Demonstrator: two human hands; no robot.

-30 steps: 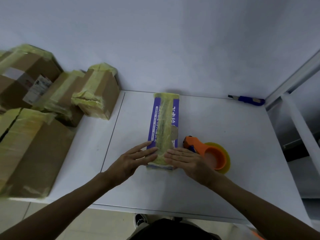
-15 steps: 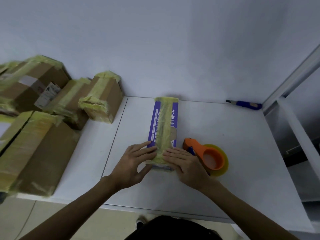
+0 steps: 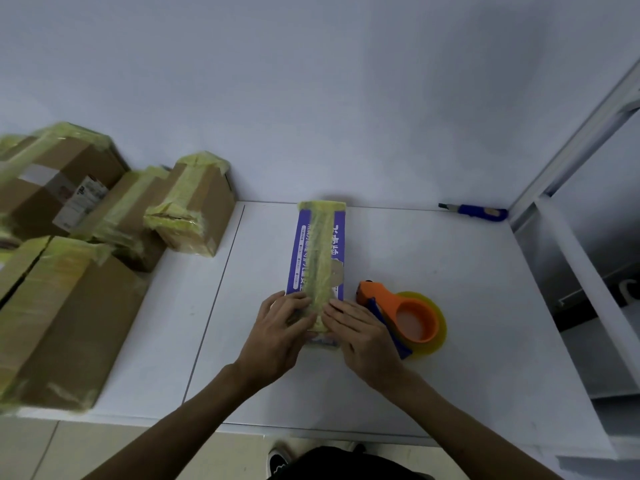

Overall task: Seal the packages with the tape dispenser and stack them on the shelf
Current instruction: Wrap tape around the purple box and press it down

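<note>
Package [image 3: 337, 242] near end pressed by left hand [image 3: 281, 329] and right hand [image 3: 362, 336], fingers flat; tape [image 3: 318, 258] likely creased if smoothed unevenly.

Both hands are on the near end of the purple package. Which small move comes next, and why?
Probably smooth the tape over the near package end: left hand and right hand rest there, tape covers its length, the tape dispenser lies aside.
</note>
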